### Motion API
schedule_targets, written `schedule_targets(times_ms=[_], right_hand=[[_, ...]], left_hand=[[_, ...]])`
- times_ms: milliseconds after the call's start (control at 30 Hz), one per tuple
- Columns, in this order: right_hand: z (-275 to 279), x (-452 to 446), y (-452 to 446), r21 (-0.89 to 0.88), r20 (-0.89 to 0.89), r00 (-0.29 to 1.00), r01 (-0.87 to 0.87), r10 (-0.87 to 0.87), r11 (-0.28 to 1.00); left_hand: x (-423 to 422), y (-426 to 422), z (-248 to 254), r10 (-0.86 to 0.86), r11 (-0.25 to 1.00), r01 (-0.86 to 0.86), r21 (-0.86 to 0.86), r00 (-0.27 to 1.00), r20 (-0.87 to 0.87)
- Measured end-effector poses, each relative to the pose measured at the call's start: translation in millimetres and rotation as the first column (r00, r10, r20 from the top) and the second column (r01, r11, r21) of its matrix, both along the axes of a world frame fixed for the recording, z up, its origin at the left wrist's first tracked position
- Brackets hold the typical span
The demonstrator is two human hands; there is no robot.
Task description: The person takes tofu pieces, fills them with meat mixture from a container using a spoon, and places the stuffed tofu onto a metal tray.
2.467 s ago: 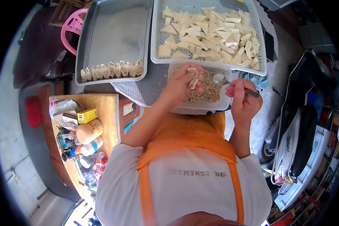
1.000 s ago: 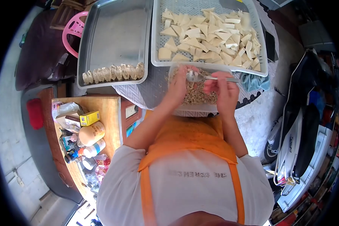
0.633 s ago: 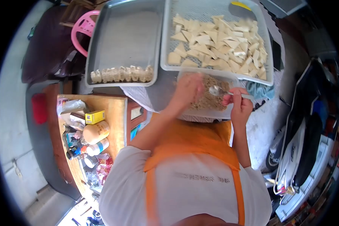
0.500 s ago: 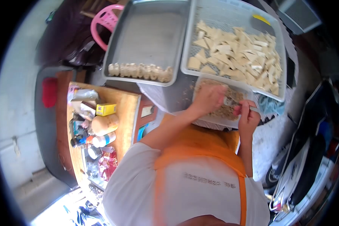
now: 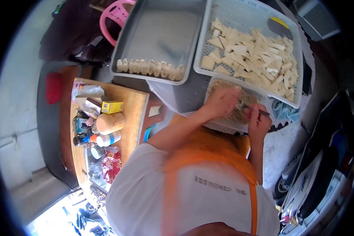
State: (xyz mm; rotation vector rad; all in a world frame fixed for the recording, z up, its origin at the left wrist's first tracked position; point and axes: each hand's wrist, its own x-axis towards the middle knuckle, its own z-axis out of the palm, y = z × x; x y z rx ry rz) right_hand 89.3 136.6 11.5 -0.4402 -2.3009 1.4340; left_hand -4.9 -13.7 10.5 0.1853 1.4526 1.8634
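Your right hand grips the spoon, now lowered from your left hand to the minced mixture in the tub, suggesting scooping; your hands stand apart, the left curled above the tub, its contents hidden

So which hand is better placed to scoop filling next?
Probably the right hand: it holds the spoon at the plastic tub of minced filling, while the left hand shows no utensil.

White short-sleeved shirt, orange apron with 2 straps
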Motion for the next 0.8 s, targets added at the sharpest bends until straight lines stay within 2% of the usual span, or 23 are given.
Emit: schedule_targets(times_ms=[33,67,167,267,300,400,500,533,600,700,800], right_hand=[[-5,0,4,0.098,-0.02,1.0,-0.007,0.009,0.995],[-4,1,6,0.064,-0.012,1.0,-0.007,0.008,0.998],[2,1,4,-0.004,-0.006,1.0,0.006,-0.006,1.0],[2,3,6,-0.04,-0.019,1.0,0.017,-0.018,0.999],[1,3,7,-0.069,-0.022,1.0,0.021,-0.022,0.997],[7,3,4,-0.135,-0.009,0.999,0.037,-0.038,0.99],[8,3,4,-0.164,-0.002,0.999,0.046,-0.047,0.985],[8,3,4,-0.162,-0.018,0.999,0.043,-0.047,0.986],[8,4,4,-0.168,-0.026,0.999,0.039,-0.044,0.985],[8,5,4,-0.215,-0.009,1.0,0.021,-0.023,0.976],[8,6,4,-0.352,0.005,1.0,-0.012,0.014,0.936]], left_hand=[[0,2,-2,0.041,0.999,-0.041,-0.005,0.999,0.031],[1,3,-4,0.077,0.997,-0.076,-0.011,0.995,0.066],[-6,-3,-1,-0.009,0.979,-0.019,0.203,0.991,0.136],[-1,11,23,0.194,0.952,-0.25,0.179,0.94,0.282],[-5,10,23,0.15,0.971,-0.192,0.139,0.952,0.268],[-5,0,6,-0.019,0.992,0.017,0.127,1.0,0.016],[-1,3,10,0.056,0.988,-0.062,0.139,0.997,0.045],[-2,3,7,0.046,0.98,-0.06,0.191,0.996,0.076],[-5,0,-1,0.017,0.955,-0.057,0.292,0.99,0.139],[-8,-8,-1,-0.12,0.9,-0.048,0.434,0.928,0.352],[-13,-11,-6,-0.14,0.87,0.034,0.491,0.973,0.181]])
